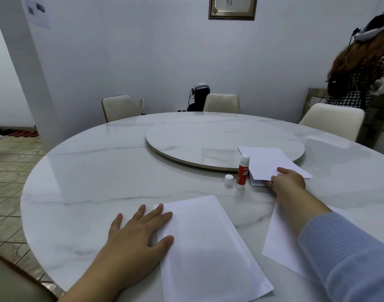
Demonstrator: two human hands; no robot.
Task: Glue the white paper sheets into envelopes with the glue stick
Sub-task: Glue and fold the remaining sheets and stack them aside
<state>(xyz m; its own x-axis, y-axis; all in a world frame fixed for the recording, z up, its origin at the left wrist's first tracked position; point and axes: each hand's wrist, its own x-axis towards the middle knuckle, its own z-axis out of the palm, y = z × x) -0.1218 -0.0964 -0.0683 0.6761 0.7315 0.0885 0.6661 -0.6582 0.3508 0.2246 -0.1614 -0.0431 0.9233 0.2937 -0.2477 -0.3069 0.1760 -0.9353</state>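
Across the round white marble-patterned table (88,171) a round marble turntable (186,136) sits toward the far side, and I see cream chairs (332,118) ringing the far edge. Nearest me lies a large white paper sheet (208,247), flat on the tabletop, and a second white sheet (282,243) lies to its right, partly under my right forearm in its blue ribbed sleeve (348,258). My left hand (138,232) rests flat with fingers straight and spread, fingertips and thumb pressing the left edge of the large sheet. My right hand (289,182) reaches forward to a small stack of folded white papers (267,162) that lies half on the turntable rim, half on the table; thumb on top, fingers curled beneath, it pinches the near corner of the stack. Just left of that stack stands the red-and-white glue stick (242,171), upright and uncapped, and its small white cap (228,180) stands on the table just beside it. At far right a person in a houndstooth garment (358,83) stands turned away.
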